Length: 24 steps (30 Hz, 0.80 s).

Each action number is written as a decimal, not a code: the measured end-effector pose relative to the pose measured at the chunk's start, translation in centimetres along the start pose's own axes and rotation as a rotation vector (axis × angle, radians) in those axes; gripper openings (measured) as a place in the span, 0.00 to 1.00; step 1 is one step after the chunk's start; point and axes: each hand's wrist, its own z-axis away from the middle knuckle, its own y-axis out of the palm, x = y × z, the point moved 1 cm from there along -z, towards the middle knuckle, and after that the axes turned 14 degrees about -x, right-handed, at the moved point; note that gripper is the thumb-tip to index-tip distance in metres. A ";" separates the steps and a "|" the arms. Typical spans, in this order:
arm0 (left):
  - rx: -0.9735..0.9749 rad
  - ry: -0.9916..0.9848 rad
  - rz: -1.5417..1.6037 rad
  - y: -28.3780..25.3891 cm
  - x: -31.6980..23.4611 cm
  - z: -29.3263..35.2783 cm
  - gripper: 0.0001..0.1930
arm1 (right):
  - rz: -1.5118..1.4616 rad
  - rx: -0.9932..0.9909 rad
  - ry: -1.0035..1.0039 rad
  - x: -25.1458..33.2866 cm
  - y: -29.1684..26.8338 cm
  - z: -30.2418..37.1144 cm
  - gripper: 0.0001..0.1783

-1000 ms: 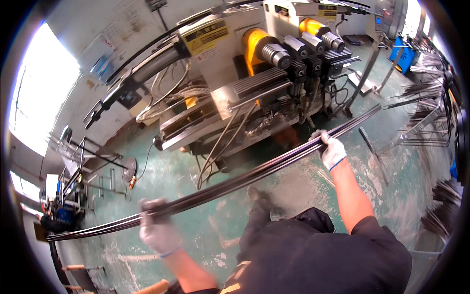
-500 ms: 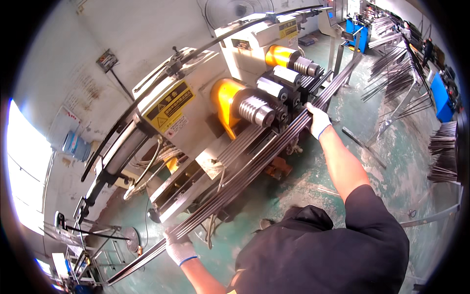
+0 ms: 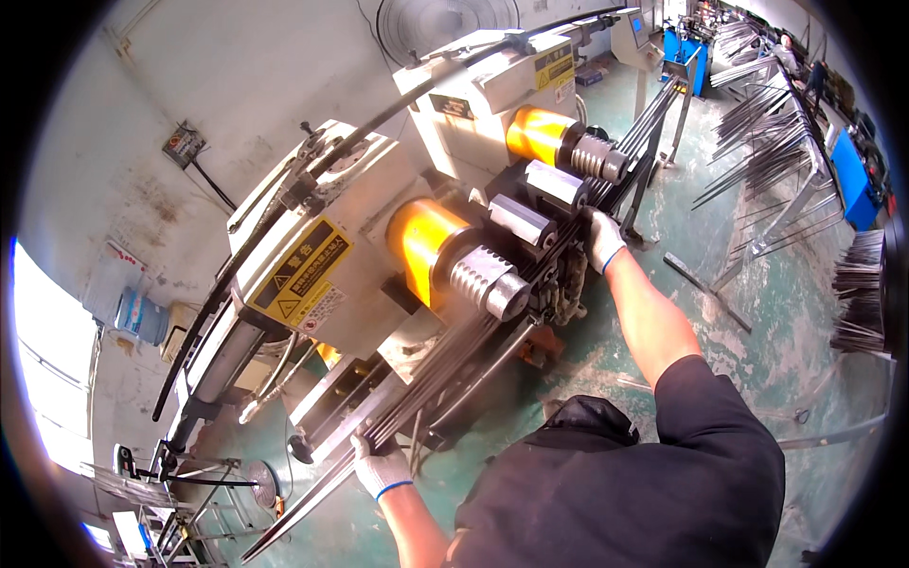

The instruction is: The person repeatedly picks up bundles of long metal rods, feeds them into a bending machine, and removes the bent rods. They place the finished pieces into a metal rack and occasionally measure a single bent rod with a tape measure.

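A bundle of long, thin metal rods (image 3: 431, 371) runs diagonally along the front of a pale machine (image 3: 327, 222). My left hand (image 3: 383, 466), in a white glove with a blue cuff, is closed round the bundle near its lower left end. My right hand (image 3: 603, 237), gloved alike, is closed on the rods beside the machine's rollers; its fingertips are partly hidden. Between my hands, the rods pass close under a grooved steel roller (image 3: 488, 284) with an orange housing (image 3: 426, 244). A second grooved roller (image 3: 598, 159) stands farther right, and two hexagonal metal blocks (image 3: 523, 221) lie between them.
A slanting metal stand (image 3: 653, 170) holds the rods' far end. Racks of loose rods (image 3: 757, 133) and a blue panel (image 3: 855, 180) stand at the right. A metal bar (image 3: 705, 292) lies on the green floor. A round fan (image 3: 445, 24) is at the back wall.
Both hands have carried the rods toward the machine, so they now lie close against its front under the rollers. My left hand has shifted rightward and up slightly.
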 end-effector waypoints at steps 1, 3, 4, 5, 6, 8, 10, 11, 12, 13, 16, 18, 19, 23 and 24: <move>0.013 0.018 0.015 0.9 0.9 -0.1 0.14 | 0.055 -0.065 -0.082 -0.8 0.1 -0.8 0.21; 0.012 -0.004 -0.004 2.1 1.6 0.0 0.15 | 0.137 -0.097 -0.152 -1.2 1.5 -0.6 0.22; 0.024 -0.004 -0.010 2.1 1.8 0.0 0.16 | 0.166 -0.076 -0.147 -1.0 1.6 -0.5 0.22; 0.018 -0.009 -0.017 3.0 2.0 0.6 0.15 | 0.192 -0.056 -0.143 -0.7 1.9 -0.2 0.23; 0.015 -0.019 -0.028 4.5 2.4 1.7 0.14 | 0.148 -0.067 -0.093 -0.7 2.1 -0.5 0.23; 0.041 -0.043 -0.036 5.7 3.0 2.6 0.15 | 0.055 -0.088 0.007 -0.1 2.7 -1.6 0.23; 0.076 -0.090 -0.045 6.1 3.8 2.3 0.18 | 0.223 -0.105 -0.237 -1.7 0.1 -7.5 0.23; 0.062 -0.086 -0.051 5.2 3.4 2.2 0.20 | 0.204 -0.098 -0.181 -2.5 1.2 -6.9 0.23; 0.048 -0.084 -0.054 4.4 3.1 2.1 0.20 | 0.182 -0.106 -0.139 -2.3 1.6 -6.2 0.23; -0.013 -0.121 -0.051 3.7 2.5 2.0 0.19 | 0.160 -0.112 -0.095 -2.2 2.1 -5.5 0.23; 0.003 0.009 -0.054 0.5 -1.2 0.0 0.17 | 0.059 -0.126 0.019 -1.0 2.5 -3.5 0.22; 0.036 0.070 -0.021 -1.4 -5.0 -1.8 0.13 | 0.111 -0.129 -0.037 -1.9 2.3 -4.1 0.22; -0.075 0.061 0.004 -1.6 -6.3 -1.9 0.10 | 0.139 -0.130 -0.068 -2.3 2.3 -4.5 0.22; -0.022 0.214 -0.009 -2.2 -5.9 -3.3 0.10 | 0.911 -0.235 -0.739 -3.4 -1.5 -8.5 0.25; -0.055 0.242 -0.030 -3.4 -6.1 -2.8 0.11 | 0.788 -0.217 -0.530 -3.1 -0.5 -6.6 0.26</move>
